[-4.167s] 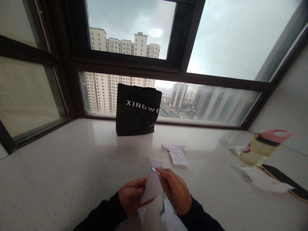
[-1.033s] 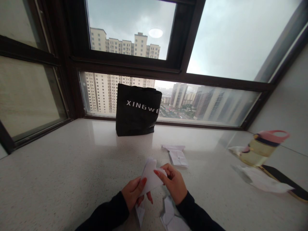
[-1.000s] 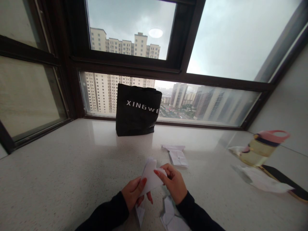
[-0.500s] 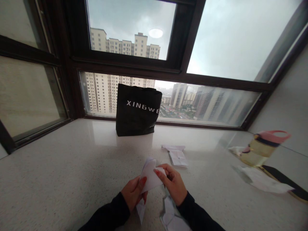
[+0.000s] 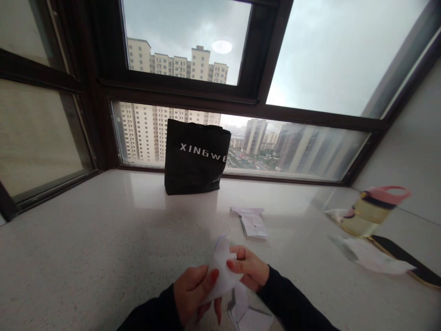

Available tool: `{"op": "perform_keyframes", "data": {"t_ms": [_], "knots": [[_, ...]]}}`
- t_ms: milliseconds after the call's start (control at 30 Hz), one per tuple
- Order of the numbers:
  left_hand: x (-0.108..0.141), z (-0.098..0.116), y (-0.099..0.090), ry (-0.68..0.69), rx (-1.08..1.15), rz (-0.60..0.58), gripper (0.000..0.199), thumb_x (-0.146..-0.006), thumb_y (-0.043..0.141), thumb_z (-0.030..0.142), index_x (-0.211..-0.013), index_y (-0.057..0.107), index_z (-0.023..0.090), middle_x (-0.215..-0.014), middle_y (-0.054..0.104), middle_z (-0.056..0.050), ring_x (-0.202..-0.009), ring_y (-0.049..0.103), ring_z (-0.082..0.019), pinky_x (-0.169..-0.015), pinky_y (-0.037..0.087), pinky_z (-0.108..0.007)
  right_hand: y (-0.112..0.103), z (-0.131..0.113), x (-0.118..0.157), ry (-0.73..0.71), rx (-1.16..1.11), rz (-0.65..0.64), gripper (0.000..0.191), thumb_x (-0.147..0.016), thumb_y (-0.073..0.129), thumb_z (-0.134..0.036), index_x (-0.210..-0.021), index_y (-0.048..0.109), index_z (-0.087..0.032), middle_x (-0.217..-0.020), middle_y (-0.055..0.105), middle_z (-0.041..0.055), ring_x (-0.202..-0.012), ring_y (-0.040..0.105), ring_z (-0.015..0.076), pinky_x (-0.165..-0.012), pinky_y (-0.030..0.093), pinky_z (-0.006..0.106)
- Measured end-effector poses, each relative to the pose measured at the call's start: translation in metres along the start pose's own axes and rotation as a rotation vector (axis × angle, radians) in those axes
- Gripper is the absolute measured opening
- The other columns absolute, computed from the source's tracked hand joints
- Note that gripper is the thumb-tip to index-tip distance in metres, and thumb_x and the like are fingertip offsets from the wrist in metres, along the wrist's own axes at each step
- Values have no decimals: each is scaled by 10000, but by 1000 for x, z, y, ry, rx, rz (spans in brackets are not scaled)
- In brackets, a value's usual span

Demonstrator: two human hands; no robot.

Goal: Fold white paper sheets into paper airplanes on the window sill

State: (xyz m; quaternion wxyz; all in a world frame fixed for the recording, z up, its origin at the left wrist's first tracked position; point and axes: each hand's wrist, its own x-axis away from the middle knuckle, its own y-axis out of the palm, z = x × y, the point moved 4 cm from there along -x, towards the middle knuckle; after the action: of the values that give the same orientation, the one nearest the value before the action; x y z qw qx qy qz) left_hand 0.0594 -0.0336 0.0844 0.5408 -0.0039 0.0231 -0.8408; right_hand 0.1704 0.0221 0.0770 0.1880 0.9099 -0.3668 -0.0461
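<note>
A folded piece of white paper (image 5: 222,269) is held between my two hands above the counter. My left hand (image 5: 195,292) pinches its lower left side, the thumb lying on top and other fingers curled beneath. On the right side of the sheet, my right hand (image 5: 250,266) grips the edge between thumb and fingers. More folded white paper pieces (image 5: 250,317) lie on the counter just below my hands, partly covered by them. Farther back rests a folded paper shape (image 5: 254,224) with a flared top edge.
A black bag (image 5: 196,158) with white lettering stands by the window. To the right are a yellowish bottle (image 5: 367,216) with a pink lid, a dark phone-like slab (image 5: 406,257) and a white packet (image 5: 374,255). Speckled white counter (image 5: 86,248) extends to the left.
The paper has been turned and lowered slightly in my hands. My right hand has shifted its grip along the edge, and the paper flap that hung below my left hand no longer shows.
</note>
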Motion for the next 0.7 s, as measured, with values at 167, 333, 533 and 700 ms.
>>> {"op": "perform_keyframes", "data": {"t_ms": [167, 333, 533, 700], "knots": [[15, 21, 17, 150, -250, -49, 545, -737, 263, 596, -572, 551, 164, -407, 391, 29, -340, 335, -74, -329, 211, -194, 13, 3, 13, 74, -137, -149, 248, -473, 737, -289, -533, 595, -95, -506, 568, -7, -445, 522, 82, -489, 404, 198], [13, 18, 16, 146, -310, 71, 542, -743, 252, 589, -601, 553, 161, -486, 508, 2, -379, 392, -76, -347, 255, -177, 12, 6, 7, -18, -241, -195, 232, -474, 752, -238, -519, 594, -74, -443, 554, 0, -418, 524, 84, -460, 415, 191], [-5, -4, -3, 1, -58, 152, 553, -701, 307, 620, -633, 543, 124, -344, 488, 28, -231, 266, -41, -280, 137, -158, 0, -1, -7, -141, -246, -116, 199, -612, 678, -246, -734, 620, -100, -598, 627, 42, -552, 582, 123, -563, 442, 241], [4, 4, 1, 115, -178, 149, 581, -724, 275, 607, -632, 594, 130, -319, 435, 39, -260, 331, -53, -316, 214, -160, 7, 3, -5, -153, -196, -124, 236, -626, 658, -311, -726, 620, -101, -591, 624, 45, -554, 581, 125, -567, 431, 243]]}}
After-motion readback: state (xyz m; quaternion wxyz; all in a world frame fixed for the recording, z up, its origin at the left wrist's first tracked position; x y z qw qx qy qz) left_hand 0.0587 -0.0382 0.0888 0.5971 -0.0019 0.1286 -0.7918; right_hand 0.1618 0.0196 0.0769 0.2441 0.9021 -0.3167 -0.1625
